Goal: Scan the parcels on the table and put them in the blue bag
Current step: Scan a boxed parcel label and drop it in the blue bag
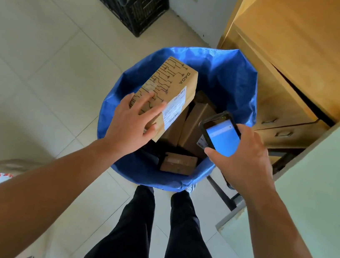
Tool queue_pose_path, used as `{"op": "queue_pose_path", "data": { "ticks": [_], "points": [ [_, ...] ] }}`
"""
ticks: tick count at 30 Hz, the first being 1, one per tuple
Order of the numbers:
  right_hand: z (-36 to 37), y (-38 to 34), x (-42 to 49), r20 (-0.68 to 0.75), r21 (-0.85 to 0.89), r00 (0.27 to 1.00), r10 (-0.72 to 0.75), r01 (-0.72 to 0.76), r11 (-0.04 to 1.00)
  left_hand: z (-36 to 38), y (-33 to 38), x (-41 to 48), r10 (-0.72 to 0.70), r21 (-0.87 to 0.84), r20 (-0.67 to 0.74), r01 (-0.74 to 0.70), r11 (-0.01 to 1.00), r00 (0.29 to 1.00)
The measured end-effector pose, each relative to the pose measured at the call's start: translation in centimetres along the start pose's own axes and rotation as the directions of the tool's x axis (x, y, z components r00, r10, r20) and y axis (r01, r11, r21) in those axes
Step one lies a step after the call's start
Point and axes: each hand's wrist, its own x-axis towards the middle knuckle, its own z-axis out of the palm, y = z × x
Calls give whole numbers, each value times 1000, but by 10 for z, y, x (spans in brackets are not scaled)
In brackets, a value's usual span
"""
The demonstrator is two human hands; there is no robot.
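Left hand [132, 121] clamps the box [170, 85], fingers spread on top and thumb round its end, tilted over the open blue bag [233, 76]. Right hand [245, 159] curls round the scanner [220, 133] alongside.

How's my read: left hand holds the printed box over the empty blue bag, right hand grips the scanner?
Wrong on one point: the head view shows cardboard boxes in the blue bag. Left hand holds the printed box over it; right hand grips the scanner.

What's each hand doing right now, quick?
Left hand: grips the printed box over the blue bag.
Right hand: holds the handheld scanner.
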Motion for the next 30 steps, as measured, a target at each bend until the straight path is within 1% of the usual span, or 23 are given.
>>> {"op": "queue_pose_path", "data": {
  "ticks": [3, 7, 13, 16, 19, 23, 25, 30],
  "points": [
    [3, -5, 10, 7, 8, 1000, 13, -13, 1000, 6, -4, 9, 1, -4, -3, -1, 1000, 1000],
    [12, -13, 21, 0, 35, 1000, 6, -6, 999, 19, -11, 19, -24, 34, -1, 24, 999, 1000],
    [29, -14, 36, 19, 53, 1000, -3, 2, 999, 41, -29, 23, -80, 101, 88, 71, 992, 993],
    [39, -14, 48, 33, 60, 999, -17, 15, 998, 56, -35, 22, -86, 82, 80, 80, 993, 993],
    [46, -14, 57, 12, 61, 999, -35, 35, 998, 72, -35, 23, -76, 55, 70, 73, 996, 995],
    [52, -8, 63, -16, 58, 999, -38, 39, 998, 90, -31, 28, -142, 61, 78, 138, 989, 987],
    [54, -5, 64, -27, 54, 999, -38, 39, 998, 97, -29, 29, -131, 80, 71, 125, 989, 989],
    [62, -1, 60, -32, 50, 999, -30, 31, 998, 103, -27, 24, -52, 79, 23, 50, 996, 998]
  ]
}}
